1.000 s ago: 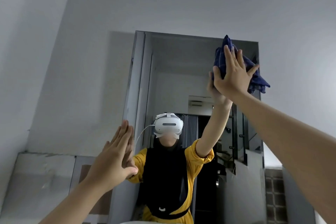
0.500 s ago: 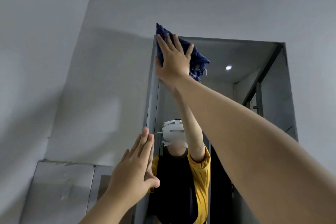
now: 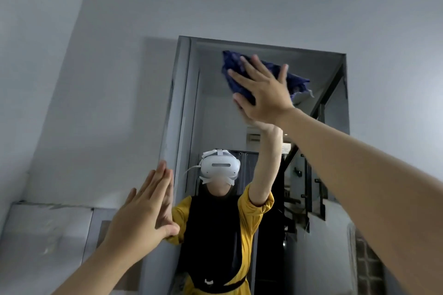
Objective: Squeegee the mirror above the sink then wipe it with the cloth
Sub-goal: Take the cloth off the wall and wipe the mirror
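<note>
The mirror [image 3: 215, 108] hangs on the grey wall, tall and frameless. My right hand [image 3: 262, 90] presses a dark blue cloth [image 3: 297, 82] flat against the upper middle of the glass, fingers spread over it. My left hand [image 3: 141, 215] rests flat with fingers together against the mirror's left edge, lower down, holding nothing. The glass reflects a person in a yellow and black top with a white headset. No squeegee or sink is in view.
Grey wall [image 3: 107, 79] surrounds the mirror. A pale tiled panel [image 3: 45, 230] sits low on the left. The reflection shows a dark stair railing [image 3: 314, 187] and a doorway behind.
My right hand has slid the cloth from the mirror's top left corner rightward and slightly down to the upper middle. One second ago it was at the top right. The left hand has stayed put.
</note>
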